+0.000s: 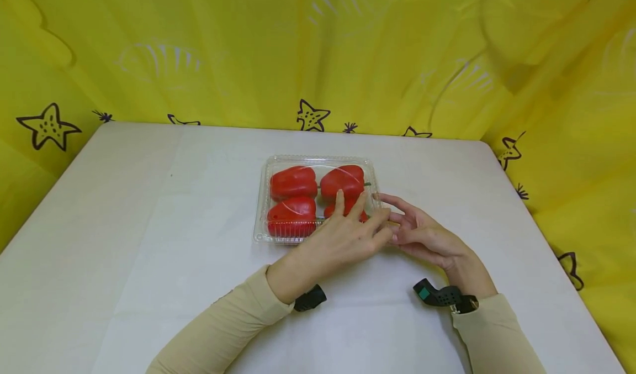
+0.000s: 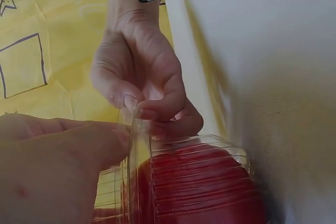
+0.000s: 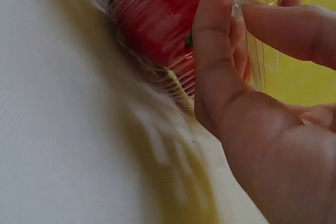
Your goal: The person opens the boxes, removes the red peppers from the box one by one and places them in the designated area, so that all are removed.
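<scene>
head: high on the near side of the clear box (image 1: 318,161), facing forward and down, farthest off | left wrist: box's near side, close, looking toward right grip (image 2: 147,72) | right wrist: close by box's right end, facing its ribbed wall (image 3: 152,19) | wrists share: box edge at right grip

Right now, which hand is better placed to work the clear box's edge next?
Probably the right hand: it pinches the rim on the right side of the box. The left hand lies over the lid, partly hiding one red pepper.
</scene>
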The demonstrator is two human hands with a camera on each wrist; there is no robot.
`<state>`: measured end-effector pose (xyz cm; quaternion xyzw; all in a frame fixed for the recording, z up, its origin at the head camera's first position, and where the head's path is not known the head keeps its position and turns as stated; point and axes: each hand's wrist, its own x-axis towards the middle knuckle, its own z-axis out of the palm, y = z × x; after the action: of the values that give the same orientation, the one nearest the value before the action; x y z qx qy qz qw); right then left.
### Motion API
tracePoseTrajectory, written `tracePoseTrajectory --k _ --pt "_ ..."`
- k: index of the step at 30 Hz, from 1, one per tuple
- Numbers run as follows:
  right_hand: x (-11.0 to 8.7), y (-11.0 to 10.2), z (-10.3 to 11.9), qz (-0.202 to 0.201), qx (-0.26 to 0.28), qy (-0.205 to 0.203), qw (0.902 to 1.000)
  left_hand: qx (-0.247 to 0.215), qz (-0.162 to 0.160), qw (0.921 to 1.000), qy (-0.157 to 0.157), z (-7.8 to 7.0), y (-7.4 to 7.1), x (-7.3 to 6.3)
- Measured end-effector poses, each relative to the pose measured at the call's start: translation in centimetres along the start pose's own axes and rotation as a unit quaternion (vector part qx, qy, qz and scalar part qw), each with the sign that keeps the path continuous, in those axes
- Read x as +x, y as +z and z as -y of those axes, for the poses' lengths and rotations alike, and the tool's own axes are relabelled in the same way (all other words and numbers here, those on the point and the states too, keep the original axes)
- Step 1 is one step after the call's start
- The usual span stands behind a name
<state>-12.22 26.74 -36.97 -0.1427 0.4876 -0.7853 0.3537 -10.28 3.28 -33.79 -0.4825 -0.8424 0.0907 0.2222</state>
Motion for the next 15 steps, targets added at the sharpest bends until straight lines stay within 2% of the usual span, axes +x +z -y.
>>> tracePoseTrajectory --k 5,15 --pt "0.04 0.13 -0.02 -0.009 -0.011 -0.003 0.9999 0.028 -0.017 0.9994 0.008 -0.14 0.34 0.09" --pt "0.2 0.53 0.25 0.008 -0.033 -0.026 0.9991 0.051 -0.008 0.9986 0.01 -0.12 0.48 0.06"
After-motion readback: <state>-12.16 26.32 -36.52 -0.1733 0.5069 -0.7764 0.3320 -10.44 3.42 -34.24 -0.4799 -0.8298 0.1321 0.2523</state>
